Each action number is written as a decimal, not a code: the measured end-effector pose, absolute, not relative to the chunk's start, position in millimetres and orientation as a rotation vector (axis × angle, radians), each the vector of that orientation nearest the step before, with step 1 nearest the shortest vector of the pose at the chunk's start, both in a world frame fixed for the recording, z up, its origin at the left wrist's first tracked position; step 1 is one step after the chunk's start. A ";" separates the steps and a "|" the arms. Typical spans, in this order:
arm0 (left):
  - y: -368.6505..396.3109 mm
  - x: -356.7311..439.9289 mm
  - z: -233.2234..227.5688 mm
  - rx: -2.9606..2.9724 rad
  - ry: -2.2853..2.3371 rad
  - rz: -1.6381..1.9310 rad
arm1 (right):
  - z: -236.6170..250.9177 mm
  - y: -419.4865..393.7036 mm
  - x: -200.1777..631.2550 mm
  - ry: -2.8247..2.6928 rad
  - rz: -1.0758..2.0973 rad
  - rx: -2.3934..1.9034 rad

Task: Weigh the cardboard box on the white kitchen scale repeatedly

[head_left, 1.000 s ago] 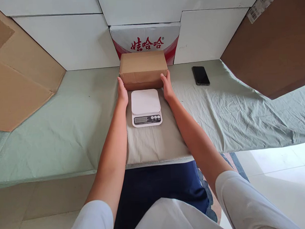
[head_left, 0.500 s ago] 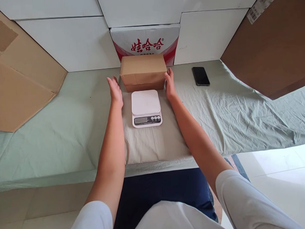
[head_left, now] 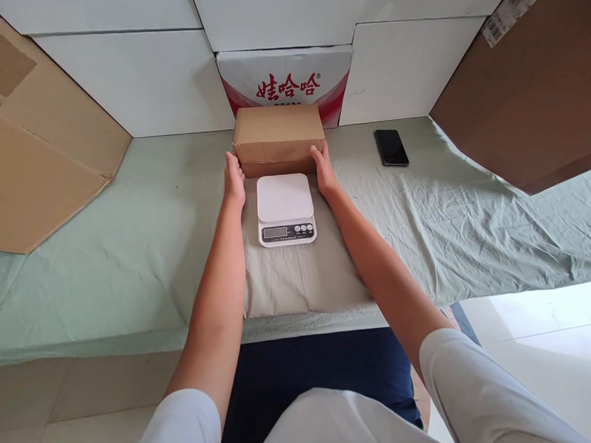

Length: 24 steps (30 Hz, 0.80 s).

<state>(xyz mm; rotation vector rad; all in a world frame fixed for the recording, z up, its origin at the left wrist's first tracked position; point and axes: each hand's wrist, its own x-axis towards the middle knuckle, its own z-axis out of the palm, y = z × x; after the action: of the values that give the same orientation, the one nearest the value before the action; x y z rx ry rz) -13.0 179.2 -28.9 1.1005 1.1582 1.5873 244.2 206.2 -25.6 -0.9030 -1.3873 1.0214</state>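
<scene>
The cardboard box (head_left: 277, 135) sat at the upper middle of the frame on the cloth-covered desk (head_left: 132, 253), its back close to a white carton with red lettering (head_left: 285, 80). The left hand (head_left: 234, 179) and right hand (head_left: 323, 171) were pressed flat against its two short ends, clamping it between the palms near the lower front corners. Plain, closed and square-edged, it looked stiff and probably light enough for a two-palm lift; the smooth sides might slip, so fingers under the bottom edges would likely hold better.

Just in front of it, between the wrists, lay a white kitchen scale (head_left: 285, 209) on a folded cloth pad (head_left: 297, 279). A black phone (head_left: 391, 147) lay well to the right, flattened cardboard (head_left: 35, 146) leaned at the left and a brown board (head_left: 528, 97) at the right.
</scene>
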 end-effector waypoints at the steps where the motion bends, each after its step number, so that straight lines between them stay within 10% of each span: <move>1: 176.9 -11.1 -27.8 1.103 1.156 1.595 | -24.7 205.2 242.9 -1.377 1.027 -0.909; 15: 107.6 -11.7 33.7 1.315 1.024 1.749 | 54.3 138.3 266.6 -1.564 0.837 -0.797; 24: 8.6 1.4 -5.6 1.274 1.056 1.755 | 6.8 66.2 269.5 -1.512 0.958 -0.774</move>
<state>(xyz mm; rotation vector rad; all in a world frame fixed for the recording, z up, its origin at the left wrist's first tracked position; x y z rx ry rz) 1.4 8.6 -5.6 1.2739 1.0557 1.7545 269.5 66.2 6.8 -0.7743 -1.5122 0.9579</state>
